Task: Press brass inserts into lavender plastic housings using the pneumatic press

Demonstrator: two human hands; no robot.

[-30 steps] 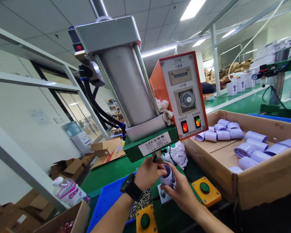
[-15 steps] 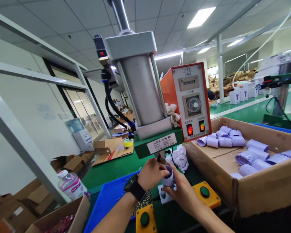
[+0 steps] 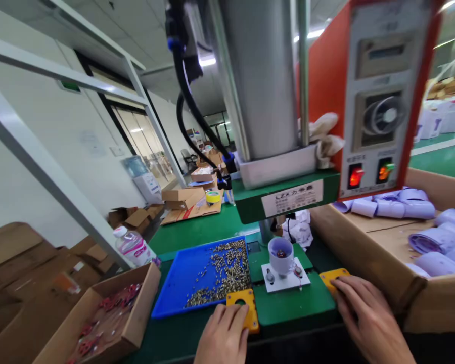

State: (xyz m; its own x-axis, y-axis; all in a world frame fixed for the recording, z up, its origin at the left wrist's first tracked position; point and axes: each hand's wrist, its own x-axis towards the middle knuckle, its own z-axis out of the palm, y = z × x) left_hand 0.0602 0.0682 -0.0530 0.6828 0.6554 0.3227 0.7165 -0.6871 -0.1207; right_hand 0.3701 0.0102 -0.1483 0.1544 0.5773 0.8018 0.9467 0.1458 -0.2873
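At far left, a small carton [image 3: 142, 311] holds red parts [image 3: 116, 303]; just behind it stands a clear bottle [image 3: 134, 247] with a white cap and pink label. To its right, a blue tray [image 3: 174, 280] lies on the green bench [image 3: 189, 230], with small metallic pieces [image 3: 231, 268] spread mostly over its right side. Beyond the tray, a yellow tape roll [image 3: 213, 197] rests on flattened cardboard. The left hand [image 3: 222, 336] lies over the near edge of the left button box [image 3: 252, 306], a yellow unit at the tray's near right corner; its fingers are extended side by side and grasp nothing. Next, the press [image 3: 267, 86] rises over the bench. Below its green head, the purple cup [image 3: 281, 260] stands upright above a white plate [image 3: 271, 287], open end up, a small dark reddish item visible inside; neither hand touches it. Crumpled white paper [image 3: 301, 230] lies behind the cup. The orange control box [image 3: 326, 76] shows two lit switches. The right hand [image 3: 371, 313] reaches onto the right button box [image 3: 331, 278], fingers extended, unclenched, holding nothing. At far right, a large carton [image 3: 436, 303] contains purple sleeves [image 3: 434, 242], several lying on their sides.
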